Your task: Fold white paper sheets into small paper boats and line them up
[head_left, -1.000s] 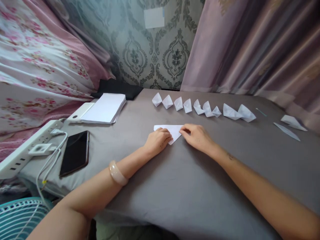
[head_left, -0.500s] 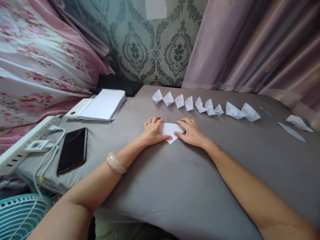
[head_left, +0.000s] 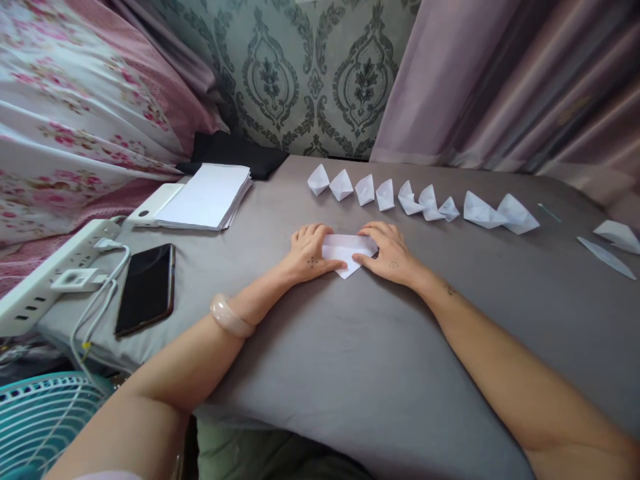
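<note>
Between my hands a folded sheet of white paper (head_left: pixel 346 248) lies on the grey cloth (head_left: pixel 320 347), its pointed corner toward me. A crease or folded strip runs along its far side. My left hand (head_left: pixel 311 255) grips the left end, thumb on top and fingers curled at the far edge. My right hand (head_left: pixel 389 252) holds the right end the same way, thumb pressing on the paper. Beyond my hands stands a row of folded white paper boats (head_left: pixel 365 191), several of them, with the larger paper boats (head_left: pixel 517 215) at the right.
At the left lie a stack of white paper (head_left: pixel 207 197), a black phone (head_left: pixel 147 290) and a white power strip (head_left: pixel 55 277) with cables. A teal fan (head_left: pixel 40 427) stands below. Folded paper pieces (head_left: pixel 606 258) and a thin stick (head_left: pixel 550 213) are at the far right.
The paper's far side now shows a lighter strip or crease across it. Both hands keep their hold at its ends. The whole view has shifted slightly as the head tilted down.
</note>
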